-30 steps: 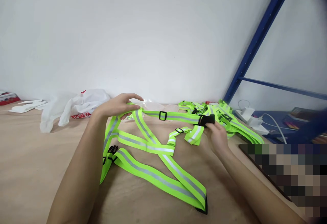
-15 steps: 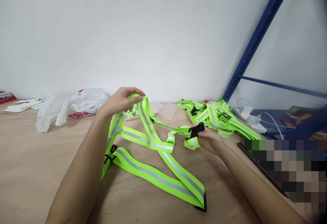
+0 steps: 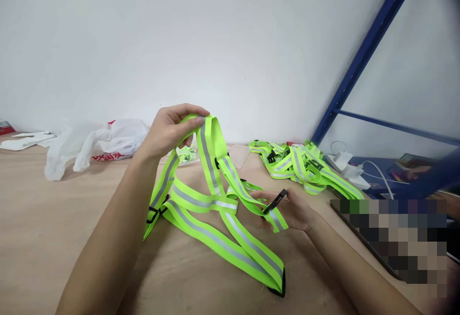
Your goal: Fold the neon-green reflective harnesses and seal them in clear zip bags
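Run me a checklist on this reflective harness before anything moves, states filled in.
1. Left hand gripping the reflective harness at its top: ok.
2. Right hand at the black buckle: ok.
3. Black buckle fully latched: cannot tell, seen nearly edge-on.
4. Straps lying flat: not ok, some are raised and looped.
5. Harness apart from the reflective strap pile: ok, a gap shows.

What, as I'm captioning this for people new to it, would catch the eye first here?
The bright yellow-green reflective harness in the middle stands out most, its top held up by the left hand, with the right hand at its black buckle. Behind and to the right lies a tangled pile of similar straps. At upper right, a dark blue metal post slants across the pale wall.
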### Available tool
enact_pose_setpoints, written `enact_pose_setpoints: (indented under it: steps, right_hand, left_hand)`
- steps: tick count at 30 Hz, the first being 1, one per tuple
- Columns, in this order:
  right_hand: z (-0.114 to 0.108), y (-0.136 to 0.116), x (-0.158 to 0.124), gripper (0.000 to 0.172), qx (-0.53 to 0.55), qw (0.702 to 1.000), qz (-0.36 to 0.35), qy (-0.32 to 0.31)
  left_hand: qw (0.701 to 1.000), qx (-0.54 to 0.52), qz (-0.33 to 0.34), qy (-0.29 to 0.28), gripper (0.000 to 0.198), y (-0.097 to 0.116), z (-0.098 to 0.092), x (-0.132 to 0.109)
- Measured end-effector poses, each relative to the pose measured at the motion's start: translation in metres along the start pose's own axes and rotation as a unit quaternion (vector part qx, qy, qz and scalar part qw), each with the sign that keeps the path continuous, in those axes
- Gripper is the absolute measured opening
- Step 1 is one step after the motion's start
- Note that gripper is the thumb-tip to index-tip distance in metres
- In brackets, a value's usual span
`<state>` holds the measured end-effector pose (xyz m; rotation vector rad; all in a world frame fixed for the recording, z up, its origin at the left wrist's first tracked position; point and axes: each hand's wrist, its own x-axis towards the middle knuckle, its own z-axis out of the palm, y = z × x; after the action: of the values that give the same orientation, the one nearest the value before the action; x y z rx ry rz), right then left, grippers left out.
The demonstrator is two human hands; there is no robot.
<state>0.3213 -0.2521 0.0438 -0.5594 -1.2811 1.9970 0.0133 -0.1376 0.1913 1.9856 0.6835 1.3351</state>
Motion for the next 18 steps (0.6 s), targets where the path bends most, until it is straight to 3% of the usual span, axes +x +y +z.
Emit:
enact_pose_setpoints:
  steps: [5, 11, 15, 17, 18]
  right_hand:
    - [-0.017, 0.009, -0.006, 0.082, 0.024, 0.999, -0.028, 0.028]
    - [-0.002, -0.005, -0.008, 0.089, 0.039, 0.996, -0.021, 0.078]
    - [0.007, -0.013, -0.008, 0.072, -0.102, 0.986, 0.031, 0.129]
    - [0.008, -0.013, -0.004, 0.059, -0.2, 0.96, 0.005, 0.194]
    - [0.007, -0.012, -0.001, 0.049, -0.257, 0.934, -0.036, 0.245]
  left_hand:
    - [0.999, -0.045, -0.013, 0.002, 0.018, 0.004, 0.001, -0.001]
    - [0.997, -0.072, -0.022, 0.008, 0.02, 0.002, 0.0, 0.0]
    - [0.995, -0.096, -0.021, 0.005, 0.021, 0.001, 0.0, 0.001]
    - [0.994, -0.106, -0.019, 0.002, 0.02, 0.002, 0.0, 0.001]
    - [0.994, -0.109, -0.018, 0.0, 0.02, 0.002, 0.001, 0.001]
